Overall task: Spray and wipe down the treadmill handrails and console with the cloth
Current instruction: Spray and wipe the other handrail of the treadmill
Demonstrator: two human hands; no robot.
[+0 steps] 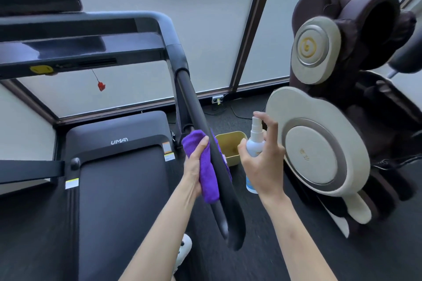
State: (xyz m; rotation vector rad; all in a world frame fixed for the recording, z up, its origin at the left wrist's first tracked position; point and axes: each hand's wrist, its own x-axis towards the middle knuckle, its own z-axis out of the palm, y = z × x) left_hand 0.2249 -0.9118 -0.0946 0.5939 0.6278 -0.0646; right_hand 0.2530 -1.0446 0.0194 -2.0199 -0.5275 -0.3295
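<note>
On the right handrail [201, 130], the left hand [194, 166] pinched a purple cloth [206, 175] against the bar's left edge. Just right, across a narrow gap, the right hand [262, 164] gripped a spray bottle [255, 141]. Dark floor [296, 246] ran between treadmill [118, 180] and massage chair [324, 143].

"UMAY" in pale letters on treadmill motor cover [118, 131]. Stickers [167, 151] beside belt: print too small to read. Spray bottle label [251, 183]: illegible.
</note>
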